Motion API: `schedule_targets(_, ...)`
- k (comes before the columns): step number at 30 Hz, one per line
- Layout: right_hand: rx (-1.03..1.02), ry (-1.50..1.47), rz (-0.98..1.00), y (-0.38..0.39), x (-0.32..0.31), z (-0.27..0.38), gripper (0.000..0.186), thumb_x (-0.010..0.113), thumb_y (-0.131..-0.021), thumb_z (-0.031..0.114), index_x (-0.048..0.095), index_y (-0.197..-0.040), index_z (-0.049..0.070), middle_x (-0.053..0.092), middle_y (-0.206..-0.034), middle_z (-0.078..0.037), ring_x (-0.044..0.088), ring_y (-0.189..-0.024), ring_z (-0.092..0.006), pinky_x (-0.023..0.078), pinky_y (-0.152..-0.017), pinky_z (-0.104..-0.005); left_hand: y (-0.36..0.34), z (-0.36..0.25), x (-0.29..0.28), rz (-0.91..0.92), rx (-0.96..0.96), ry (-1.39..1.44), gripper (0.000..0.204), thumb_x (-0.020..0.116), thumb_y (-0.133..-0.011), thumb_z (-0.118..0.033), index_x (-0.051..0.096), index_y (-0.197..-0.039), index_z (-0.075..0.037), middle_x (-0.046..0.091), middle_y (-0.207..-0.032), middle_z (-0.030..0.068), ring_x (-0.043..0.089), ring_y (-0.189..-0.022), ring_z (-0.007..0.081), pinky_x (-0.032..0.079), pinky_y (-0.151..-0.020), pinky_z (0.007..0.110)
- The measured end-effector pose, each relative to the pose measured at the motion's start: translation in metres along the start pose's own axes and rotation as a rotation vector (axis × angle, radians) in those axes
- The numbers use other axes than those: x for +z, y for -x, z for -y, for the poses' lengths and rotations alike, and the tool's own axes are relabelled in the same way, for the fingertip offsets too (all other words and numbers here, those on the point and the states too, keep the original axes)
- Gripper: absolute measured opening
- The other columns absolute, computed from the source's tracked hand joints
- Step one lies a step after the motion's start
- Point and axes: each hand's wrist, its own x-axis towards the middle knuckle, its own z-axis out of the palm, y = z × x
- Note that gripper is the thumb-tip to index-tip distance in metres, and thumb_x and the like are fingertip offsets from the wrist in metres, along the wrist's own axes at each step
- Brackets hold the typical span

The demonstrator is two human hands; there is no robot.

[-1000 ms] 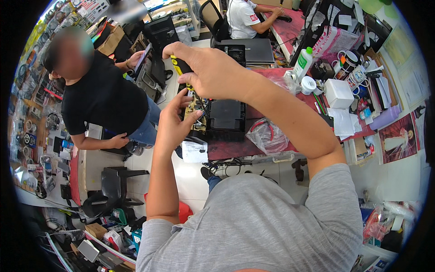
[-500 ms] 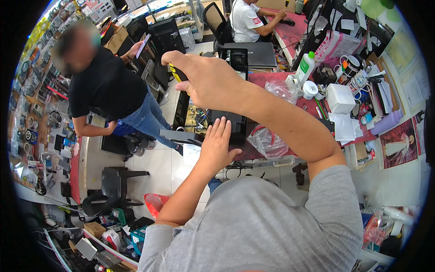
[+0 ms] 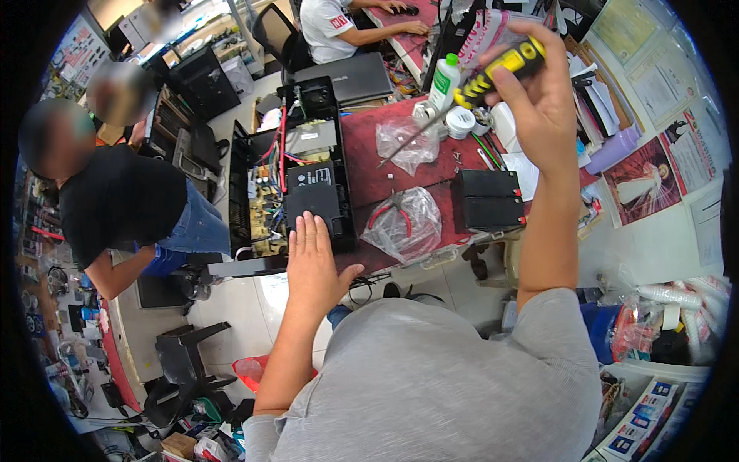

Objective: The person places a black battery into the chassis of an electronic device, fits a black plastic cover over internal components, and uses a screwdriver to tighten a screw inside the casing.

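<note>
My right hand [image 3: 545,104] is raised over the right side of the bench, gripping a yellow-and-black screwdriver [image 3: 504,71]. Its long thin shaft slants down to the left, with the tip above the red bench top [image 3: 362,146]. My left hand [image 3: 312,258] lies with fingers stretched out on a black block, apparently a battery [image 3: 313,202], inside an opened black device case [image 3: 345,162]. Red wires [image 3: 283,146] and a circuit board [image 3: 265,196] show inside the case. Two black blocks resembling batteries [image 3: 491,202] sit side by side on the bench below my right hand.
Red-handled pliers [image 3: 406,222] rest on a clear plastic bag [image 3: 419,239]. Behind are a green-capped white bottle [image 3: 444,83], a white jar [image 3: 460,122] and a closed laptop [image 3: 350,78]. A person in black [image 3: 138,200] stands left; another [image 3: 327,31] sits across the bench.
My right hand has swung from above the case far to the right with the screwdriver. The view has turned rightward, while my left hand stays on the black block.
</note>
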Motion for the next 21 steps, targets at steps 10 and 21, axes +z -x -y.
schedule_targets(10, 0.125, 0.443, -0.24, 0.057, -0.044, -0.066, 0.042, 0.069, -0.094, 0.005, 0.051, -0.132, 0.008, 0.069, -0.091, -0.008, 0.067, -0.074, -0.0138, 0.054, -0.068, -0.0294, -0.038, 0.0, 0.005, -0.029, 0.045, -0.058, 0.119, 0.084, -0.071, -0.051, 0.025, -0.154, 0.011, 0.024, -0.161, 0.0325, 0.02, -0.153, 0.0436, 0.015, -0.124, 0.053)
schedule_targets(21, 0.271, 0.521, -0.353, 0.092, -0.086, -0.115, 0.044, 0.066, -0.095, 0.005, 0.049, -0.135, 0.009, 0.068, -0.105, -0.011, 0.069, -0.085, -0.0155, 0.056, -0.075, -0.0317, -0.041, -0.005, 0.005, -0.015, 0.013, -0.063, 0.12, 0.085, -0.07, -0.05, 0.023, -0.159, 0.0, 0.021, -0.164, 0.0285, 0.019, -0.153, 0.0437, 0.015, -0.123, 0.055)
